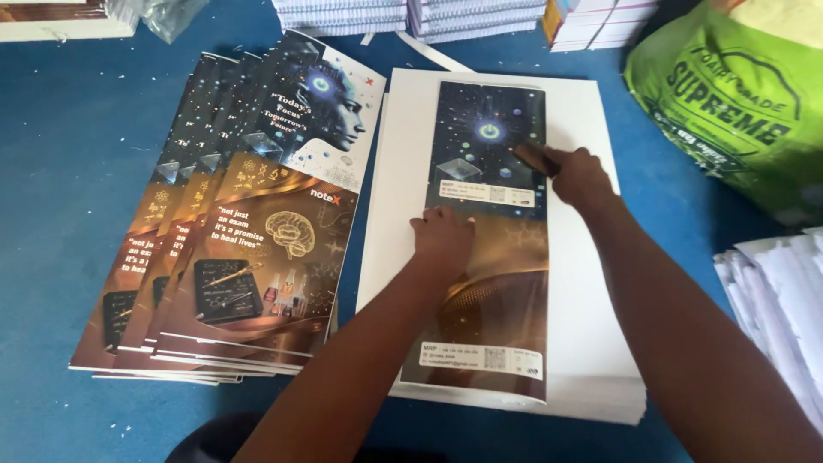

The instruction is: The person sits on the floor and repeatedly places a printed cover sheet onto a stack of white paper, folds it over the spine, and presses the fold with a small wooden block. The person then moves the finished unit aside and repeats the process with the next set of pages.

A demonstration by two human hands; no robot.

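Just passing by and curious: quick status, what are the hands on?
Left hand flat on printed cover sheet. Right hand presses small brown tool on it. Sheet on white stack. Fanned covers lie left, apart.

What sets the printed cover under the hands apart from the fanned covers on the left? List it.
1. The cover under the hands lies alone on a white sheet stack; the fanned covers overlap on the blue surface.
2. The left hand presses it and the right hand rubs it with a small brown tool; nothing touches the fanned covers.
Both are glossy, dark blue above and brown below.
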